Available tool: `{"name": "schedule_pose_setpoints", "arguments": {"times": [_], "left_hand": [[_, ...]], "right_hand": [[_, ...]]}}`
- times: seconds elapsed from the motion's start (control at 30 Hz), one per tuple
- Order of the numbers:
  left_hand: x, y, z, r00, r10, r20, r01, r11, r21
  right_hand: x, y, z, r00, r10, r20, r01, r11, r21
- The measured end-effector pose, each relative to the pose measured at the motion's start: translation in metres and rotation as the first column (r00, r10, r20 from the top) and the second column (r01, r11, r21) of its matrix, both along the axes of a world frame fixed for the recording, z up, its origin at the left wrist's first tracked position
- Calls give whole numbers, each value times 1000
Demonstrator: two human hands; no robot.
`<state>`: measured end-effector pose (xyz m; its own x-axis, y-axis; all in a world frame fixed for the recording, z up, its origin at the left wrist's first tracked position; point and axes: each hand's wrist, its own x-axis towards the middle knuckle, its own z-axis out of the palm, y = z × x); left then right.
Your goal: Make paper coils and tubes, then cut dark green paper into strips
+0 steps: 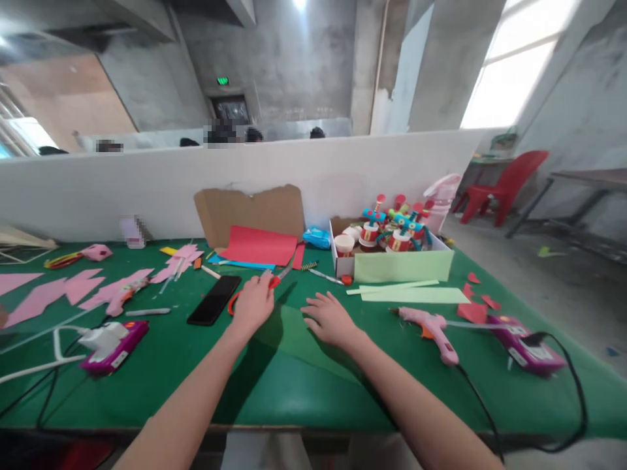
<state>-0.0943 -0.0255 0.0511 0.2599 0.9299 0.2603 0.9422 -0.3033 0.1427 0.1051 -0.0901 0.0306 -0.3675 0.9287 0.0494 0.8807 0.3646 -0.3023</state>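
Observation:
My left hand (pixel 253 303) rests on a pair of red-handled scissors (pixel 277 280) on the green table (pixel 294 385), fingers curled over the handles. Just left of it lies a black phone (pixel 214 299). My right hand (pixel 329 318) lies flat and open on a green paper sheet (pixel 289 326), fingers spread. A red paper sheet (pixel 259 246) lies beyond the scissors, in front of a piece of brown cardboard (pixel 249 210).
A white box (pixel 392 264) of paper-roll crafts stands at the back right, with light green paper strips (pixel 411 294) before it. A pink glue gun (pixel 431 329) and purple power strip (pixel 524 346) lie right. Another power strip (pixel 112 346) and pink paper cutouts (pixel 59 290) lie left. A white partition stands behind.

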Motion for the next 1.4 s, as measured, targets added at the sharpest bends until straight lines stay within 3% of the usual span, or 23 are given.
{"name": "schedule_pose_setpoints", "arguments": {"times": [0.2,0.3,0.4,0.47,0.5,0.53,0.57,0.63,0.7,0.87,1.13,1.4], "left_hand": [[53,49,-14,986,142,-86,-151,982,-110],[60,65,-19,983,166,-78,-175,976,-130],[55,66,-19,985,152,-82,-157,985,-65],[45,59,-20,997,29,-70,-30,999,-17],[37,54,-21,994,-100,-54,99,995,-32],[29,48,-23,963,-268,-25,265,959,-99],[20,42,-25,904,-427,20,423,884,-198],[4,32,-28,838,-542,66,530,776,-342],[-6,25,-28,852,-521,50,495,771,-401],[-12,18,-22,896,-444,-8,406,826,-391],[-15,18,-21,886,-433,163,455,750,-480],[-18,19,-20,890,-390,237,456,782,-424]], "right_hand": [[-10,17,-18,990,-68,-123,82,990,113],[-5,15,-26,985,-33,-172,53,992,111],[-2,16,-27,976,-25,-217,48,994,103],[0,17,-25,972,-33,-232,53,996,78],[1,18,-23,972,-43,-231,59,996,61],[3,18,-21,972,-58,-226,69,997,42],[5,18,-19,973,-77,-218,83,996,21],[9,17,-16,974,-99,-206,97,995,-19],[12,15,-15,977,-76,-198,64,996,-64],[13,8,-20,987,55,-149,-75,988,-132],[13,11,-20,992,75,-103,-89,986,-141],[14,12,-19,996,60,-71,-69,990,-123]]}}
